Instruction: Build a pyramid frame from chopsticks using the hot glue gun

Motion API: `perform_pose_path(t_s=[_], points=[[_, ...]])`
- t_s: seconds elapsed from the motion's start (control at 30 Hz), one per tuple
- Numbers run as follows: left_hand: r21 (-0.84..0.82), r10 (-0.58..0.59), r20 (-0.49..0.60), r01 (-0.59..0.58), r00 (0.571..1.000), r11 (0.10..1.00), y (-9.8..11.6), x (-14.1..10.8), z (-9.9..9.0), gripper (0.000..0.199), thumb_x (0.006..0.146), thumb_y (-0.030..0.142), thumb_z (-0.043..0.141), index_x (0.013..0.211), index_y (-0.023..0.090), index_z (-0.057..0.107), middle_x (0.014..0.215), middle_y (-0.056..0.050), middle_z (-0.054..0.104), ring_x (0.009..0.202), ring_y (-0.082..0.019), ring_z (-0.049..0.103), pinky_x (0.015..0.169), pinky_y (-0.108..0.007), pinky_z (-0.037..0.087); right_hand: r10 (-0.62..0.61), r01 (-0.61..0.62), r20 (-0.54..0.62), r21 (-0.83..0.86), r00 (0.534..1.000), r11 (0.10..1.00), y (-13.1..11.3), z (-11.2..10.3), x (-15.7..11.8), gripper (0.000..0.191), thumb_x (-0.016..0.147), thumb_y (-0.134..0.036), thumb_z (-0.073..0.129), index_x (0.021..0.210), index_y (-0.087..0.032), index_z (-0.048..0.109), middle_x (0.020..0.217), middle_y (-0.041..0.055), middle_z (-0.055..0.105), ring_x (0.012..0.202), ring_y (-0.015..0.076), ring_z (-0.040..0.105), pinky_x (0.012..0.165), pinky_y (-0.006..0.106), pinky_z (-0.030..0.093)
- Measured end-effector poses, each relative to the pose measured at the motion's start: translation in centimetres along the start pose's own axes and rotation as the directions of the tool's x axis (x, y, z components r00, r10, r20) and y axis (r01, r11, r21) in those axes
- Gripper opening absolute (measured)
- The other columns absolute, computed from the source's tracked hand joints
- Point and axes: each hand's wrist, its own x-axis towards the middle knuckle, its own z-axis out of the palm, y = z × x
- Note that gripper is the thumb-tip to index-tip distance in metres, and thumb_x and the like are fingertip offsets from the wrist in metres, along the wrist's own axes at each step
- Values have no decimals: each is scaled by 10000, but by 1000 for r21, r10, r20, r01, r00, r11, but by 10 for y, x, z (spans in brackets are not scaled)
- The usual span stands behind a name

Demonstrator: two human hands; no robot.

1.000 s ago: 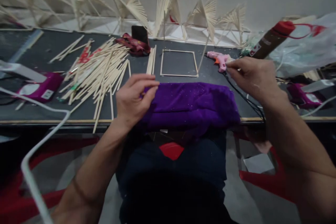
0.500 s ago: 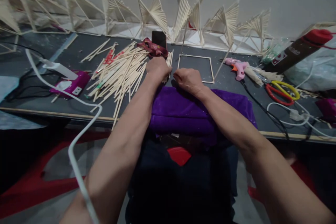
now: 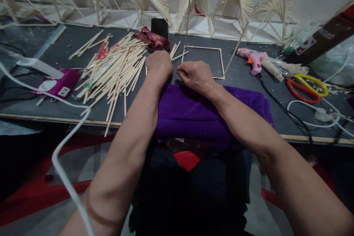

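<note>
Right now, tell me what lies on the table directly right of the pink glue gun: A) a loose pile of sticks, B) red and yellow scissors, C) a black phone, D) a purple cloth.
B: the red and yellow scissors lie to the right of the pink glue gun, while the phone, cloth and stick pile all sit to its left.

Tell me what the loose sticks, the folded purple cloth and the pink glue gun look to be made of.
Loose sticks: likely bamboo or pale wood, unfinished; matte cream, thin and straight. Purple cloth: probably velvet-like fabric; soft folds, slight sheen, speckled with light flecks. Glue gun: moulded plastic, smooth pink body with an orange trigger.
</note>
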Motion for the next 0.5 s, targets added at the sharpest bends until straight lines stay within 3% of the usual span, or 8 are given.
perform_pose_path(t_s=[0.17, 0.3, 0.4, 0.5], points=[[7, -63, -3, 63, 998, 998, -10, -2, -2, 426, 969, 127, 525, 1325, 20, 733, 1366, -267, 708, 1306, -404, 652, 1088, -498, 516, 13, -13, 9, 5, 1000, 1000, -1, -1, -1, 321, 1050, -284, 501, 1109, -221, 811, 1079, 71, 810, 994, 230, 718, 861, 334, 478], [-97, -134, 22, 136, 991, 986, -25, -4, -10, 398, 951, 175, 567, 1274, 33, 752, 1365, -275, 707, 1237, -362, 669, 1057, -472, 514, 13, -13, 25, 18, 1000, 1000, 0, -2, -1, 309, 1039, -269, 516, 1112, -219, 813, 1082, 66, 815, 972, 216, 719, 843, 322, 467], [-189, -147, -36, 137, 989, 972, -36, -3, -16, 347, 929, 162, 579, 1178, 23, 777, 1248, -242, 756, 1153, -316, 689, 1024, -419, 512, 1, -2, 29, 16, 1000, 1000, -1, -1, -1, 306, 1032, -267, 523, 1113, -209, 813, 1105, 71, 822, 973, 215, 721, 840, 319, 457], [-307, -162, -140, 112, 977, 945, -47, 3, -16, 266, 893, 175, 603, 1040, 82, 803, 1009, -152, 787, 1050, -290, 705, 1012, -379, 514, 2, -2, 31, 7, 1000, 1000, -2, 1, -2, 302, 1026, -267, 532, 1113, -205, 815, 1118, 71, 829, 982, 220, 728, 835, 319, 452]])
